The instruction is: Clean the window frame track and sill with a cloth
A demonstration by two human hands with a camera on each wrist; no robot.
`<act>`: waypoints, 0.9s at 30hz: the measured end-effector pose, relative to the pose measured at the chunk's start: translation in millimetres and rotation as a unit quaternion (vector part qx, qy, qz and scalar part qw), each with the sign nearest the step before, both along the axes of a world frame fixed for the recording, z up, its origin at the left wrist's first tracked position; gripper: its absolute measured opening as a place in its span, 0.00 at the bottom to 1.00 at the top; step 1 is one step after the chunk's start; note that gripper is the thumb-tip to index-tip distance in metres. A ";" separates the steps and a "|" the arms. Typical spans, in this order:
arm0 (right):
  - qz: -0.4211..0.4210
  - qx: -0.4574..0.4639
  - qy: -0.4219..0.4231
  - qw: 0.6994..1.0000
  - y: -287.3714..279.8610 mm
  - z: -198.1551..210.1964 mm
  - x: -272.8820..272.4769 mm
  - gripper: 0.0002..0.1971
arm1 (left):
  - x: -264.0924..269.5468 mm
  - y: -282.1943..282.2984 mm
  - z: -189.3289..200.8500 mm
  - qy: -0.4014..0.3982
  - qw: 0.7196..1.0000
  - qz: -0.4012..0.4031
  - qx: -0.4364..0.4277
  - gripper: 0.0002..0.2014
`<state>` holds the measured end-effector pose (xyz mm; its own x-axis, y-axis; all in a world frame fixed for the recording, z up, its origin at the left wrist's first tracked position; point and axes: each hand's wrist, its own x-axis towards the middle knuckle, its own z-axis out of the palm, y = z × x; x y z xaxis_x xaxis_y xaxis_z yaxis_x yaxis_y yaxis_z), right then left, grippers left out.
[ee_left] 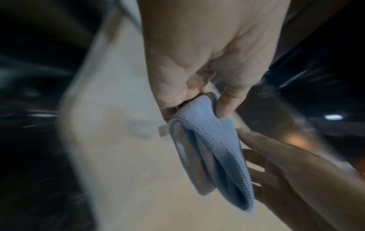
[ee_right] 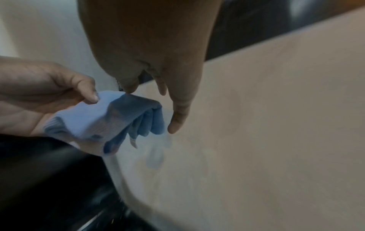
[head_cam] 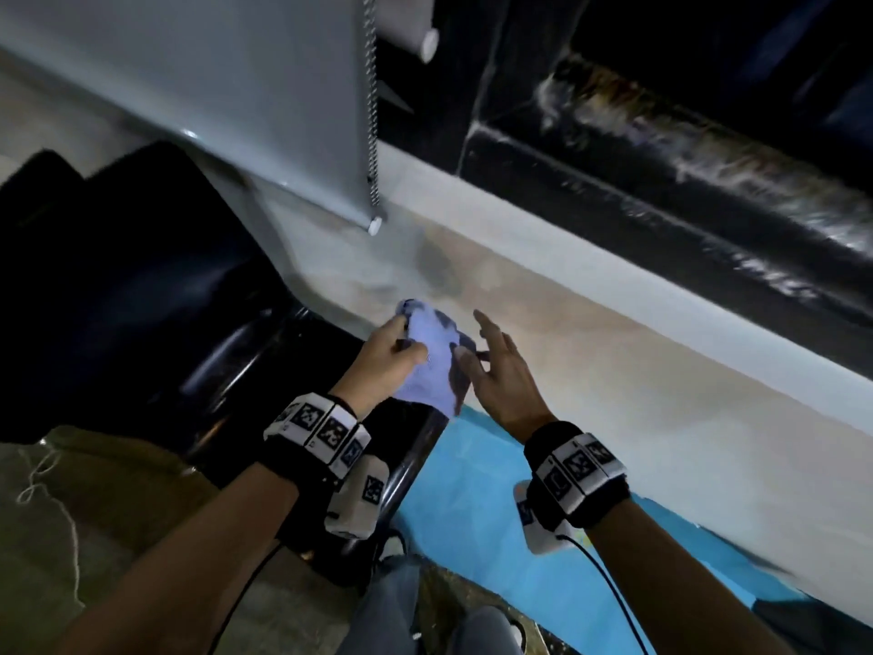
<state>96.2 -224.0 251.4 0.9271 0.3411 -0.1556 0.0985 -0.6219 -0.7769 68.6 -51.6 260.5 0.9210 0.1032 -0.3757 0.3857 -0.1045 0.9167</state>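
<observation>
A black chair (head_cam: 141,286) fills the space out beyond the left hand (head_cam: 385,366), its glossy curved edge running under that wrist. The left hand pinches a folded light blue cloth (head_cam: 432,359) between thumb and curled fingers, holding it in the air above the near edge of the sill (head_cam: 590,371); in the left wrist view the cloth (ee_left: 209,150) hangs from the fingers in doubled-over folds with a ribbed weave, and a small tag shows at its edge. Ahead of the left hand, the bottom bar of a grey roller blind (head_cam: 226,87) ends in a white cap, with a bead chain (head_cam: 372,101) hanging beside it. Just right of the cloth is the right hand (head_cam: 500,371), fingers spread and relaxed, gripping nothing; its fingertips lie close beside the cloth, and whether they touch it cannot be told. Below and beyond the right hand the pale beige sill stretches away, with a faint damp-looking patch ahead of the cloth. Farther out lies the dark window frame track (head_cam: 708,182), streaked with pale grime. Nearer than the right wrist, a light blue sheet (head_cam: 472,512) covers the floor.
</observation>
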 end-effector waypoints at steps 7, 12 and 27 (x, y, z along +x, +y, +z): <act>-0.063 0.050 -0.150 0.985 -70.7 117.2 10.8 0.28 | 25.6 -68.4 114.7 -0.132 0.982 -0.126 -0.042 0.22; -0.063 0.019 -0.266 0.962 -152.3 187.9 4.2 0.30 | 51.2 -145.0 175.4 -0.210 0.939 -0.270 -0.041 0.13; -0.054 -0.118 -0.361 0.924 -491.4 268.6 -23.0 0.34 | 86.1 -484.9 267.5 -0.237 0.878 -0.413 -0.045 0.14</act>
